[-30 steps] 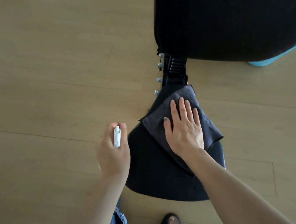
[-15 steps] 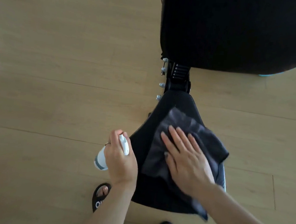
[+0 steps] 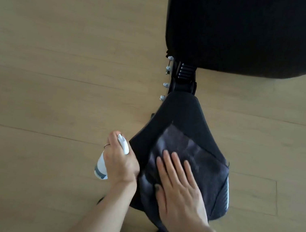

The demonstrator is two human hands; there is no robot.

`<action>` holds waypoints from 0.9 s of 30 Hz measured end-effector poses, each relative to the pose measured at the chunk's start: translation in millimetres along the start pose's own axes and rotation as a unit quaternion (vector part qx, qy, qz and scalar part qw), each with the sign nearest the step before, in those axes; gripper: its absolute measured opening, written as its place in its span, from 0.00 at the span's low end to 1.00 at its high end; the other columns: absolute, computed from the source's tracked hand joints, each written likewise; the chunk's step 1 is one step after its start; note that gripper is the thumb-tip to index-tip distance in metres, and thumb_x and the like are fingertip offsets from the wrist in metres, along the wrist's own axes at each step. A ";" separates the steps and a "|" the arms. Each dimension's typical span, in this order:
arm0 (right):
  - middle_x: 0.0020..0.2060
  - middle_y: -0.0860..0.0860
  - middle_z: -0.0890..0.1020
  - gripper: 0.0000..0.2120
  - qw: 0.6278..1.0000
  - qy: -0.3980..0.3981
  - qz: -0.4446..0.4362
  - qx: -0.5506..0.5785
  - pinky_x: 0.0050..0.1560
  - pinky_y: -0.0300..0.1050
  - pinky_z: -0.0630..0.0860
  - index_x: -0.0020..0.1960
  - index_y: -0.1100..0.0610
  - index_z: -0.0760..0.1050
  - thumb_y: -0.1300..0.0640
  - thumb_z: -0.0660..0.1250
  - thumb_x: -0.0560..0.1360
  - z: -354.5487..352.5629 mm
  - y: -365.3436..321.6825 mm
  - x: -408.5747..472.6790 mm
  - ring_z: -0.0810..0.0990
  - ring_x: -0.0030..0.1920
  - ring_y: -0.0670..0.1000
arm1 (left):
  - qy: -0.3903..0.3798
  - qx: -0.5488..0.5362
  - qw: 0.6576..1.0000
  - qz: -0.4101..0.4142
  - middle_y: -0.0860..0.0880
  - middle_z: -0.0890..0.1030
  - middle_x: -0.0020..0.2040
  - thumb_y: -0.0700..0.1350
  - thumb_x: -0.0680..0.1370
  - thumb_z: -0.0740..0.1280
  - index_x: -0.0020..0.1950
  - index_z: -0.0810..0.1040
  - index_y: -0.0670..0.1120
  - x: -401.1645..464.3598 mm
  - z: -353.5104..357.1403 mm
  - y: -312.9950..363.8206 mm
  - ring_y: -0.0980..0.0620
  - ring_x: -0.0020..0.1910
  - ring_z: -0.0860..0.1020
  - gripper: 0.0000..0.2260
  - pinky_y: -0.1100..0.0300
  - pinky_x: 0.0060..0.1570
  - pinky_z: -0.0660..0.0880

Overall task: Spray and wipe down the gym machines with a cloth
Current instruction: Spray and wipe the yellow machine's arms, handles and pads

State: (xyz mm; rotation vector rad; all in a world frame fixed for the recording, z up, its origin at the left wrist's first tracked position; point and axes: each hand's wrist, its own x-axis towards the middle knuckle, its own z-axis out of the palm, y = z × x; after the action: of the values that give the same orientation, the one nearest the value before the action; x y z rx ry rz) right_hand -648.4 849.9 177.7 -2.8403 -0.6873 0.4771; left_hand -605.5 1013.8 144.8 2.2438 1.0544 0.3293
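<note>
1. The right hand (image 3: 176, 188) is laid flat, fingers straight and spread, on a dark grey cloth (image 3: 191, 157).
2. The cloth is spread over the near, wider half of the black seat pad (image 3: 182, 109), whose long axis runs from the person toward its narrow far end.
3. A white spray bottle (image 3: 102, 164) is gripped in the left hand (image 3: 120, 161), just left of the pad; its nozzle is tilted away from the person, its base toward them.
4. A larger black pad (image 3: 248, 31) is seen beyond, joined by a black bracket (image 3: 184, 77), above a wooden floor (image 3: 59, 68).
</note>
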 end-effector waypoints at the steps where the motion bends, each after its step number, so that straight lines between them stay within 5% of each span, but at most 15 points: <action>1: 0.81 0.51 0.55 0.28 1.000 -0.011 -0.017 -0.001 0.77 0.57 0.56 0.81 0.55 0.58 0.47 0.51 0.83 1.6 0.5 -9.9 0.52 0.81 0.53 | 0.001 0.004 1.000 -0.003 0.46 0.74 0.37 0.47 0.83 0.54 0.52 0.71 0.45 0.6 1.1 0.3 0.40 0.35 0.72 0.09 0.50 0.33 0.68; 5: 0.81 0.48 0.55 0.27 0.996 -0.022 -0.084 -0.016 0.79 0.54 0.52 0.81 0.50 0.56 0.47 0.48 0.83 -6.0 19.7 54.9 0.50 0.81 0.50 | -0.001 0.009 1.000 0.000 0.47 0.73 0.36 0.44 0.84 0.56 0.49 0.71 0.44 3.0 3.5 -0.7 0.43 0.33 0.69 0.07 0.52 0.34 0.65; 10: 0.80 0.48 0.60 0.29 0.999 0.001 -0.006 -0.043 0.80 0.52 0.45 0.80 0.53 0.59 0.46 0.41 0.83 -18.4 23.4 178.7 0.49 0.81 0.48 | -0.037 0.016 0.999 -0.012 0.49 0.71 0.35 0.39 0.82 0.55 0.46 0.67 0.47 0.5 1.5 -5.4 0.45 0.32 0.70 0.06 0.51 0.31 0.68; 14: 0.81 0.50 0.57 0.28 0.999 0.030 0.027 -0.027 0.80 0.54 0.46 0.81 0.56 0.56 0.47 0.42 0.84 -10.2 6.2 152.6 0.47 0.81 0.51 | -0.044 0.003 0.999 -0.019 0.48 0.75 0.38 0.43 0.83 0.54 0.48 0.68 0.48 -0.7 0.7 -5.8 0.44 0.35 0.73 0.06 0.47 0.35 0.74; 19: 0.82 0.50 0.49 0.27 1.000 -0.008 -0.015 -0.002 0.80 0.56 0.49 0.82 0.55 0.51 0.49 0.44 0.85 0.2 -21.5 68.7 0.44 0.81 0.51 | -0.025 -0.018 1.000 -0.007 0.46 0.77 0.40 0.54 0.82 0.46 0.53 0.71 0.47 1.3 -0.9 -1.0 0.42 0.37 0.73 0.18 0.50 0.36 0.69; 24: 0.80 0.48 0.59 0.26 0.995 -0.014 -0.102 -0.014 0.80 0.53 0.49 0.81 0.50 0.58 0.47 0.46 0.83 -16.1 24.7 134.8 0.51 0.81 0.50 | -0.056 0.006 0.998 -0.032 0.50 0.74 0.39 0.42 0.84 0.55 0.49 0.64 0.54 -0.3 1.9 -6.2 0.43 0.38 0.74 0.07 0.49 0.37 0.72; 27: 0.79 0.49 0.60 0.25 0.999 0.040 0.006 -0.004 0.80 0.52 0.50 0.80 0.51 0.60 0.47 0.48 0.84 -19.6 50.5 168.9 0.52 0.80 0.50 | -0.054 0.002 0.998 -0.041 0.48 0.74 0.40 0.42 0.83 0.54 0.50 0.67 0.51 -0.9 0.9 -3.1 0.42 0.38 0.75 0.05 0.50 0.37 0.72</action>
State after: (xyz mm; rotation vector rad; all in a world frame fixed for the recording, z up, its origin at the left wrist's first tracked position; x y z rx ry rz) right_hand -478.6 883.2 138.8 -2.8544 -0.6586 0.3618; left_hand -607.6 1014.2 142.2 2.1887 1.0875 0.1678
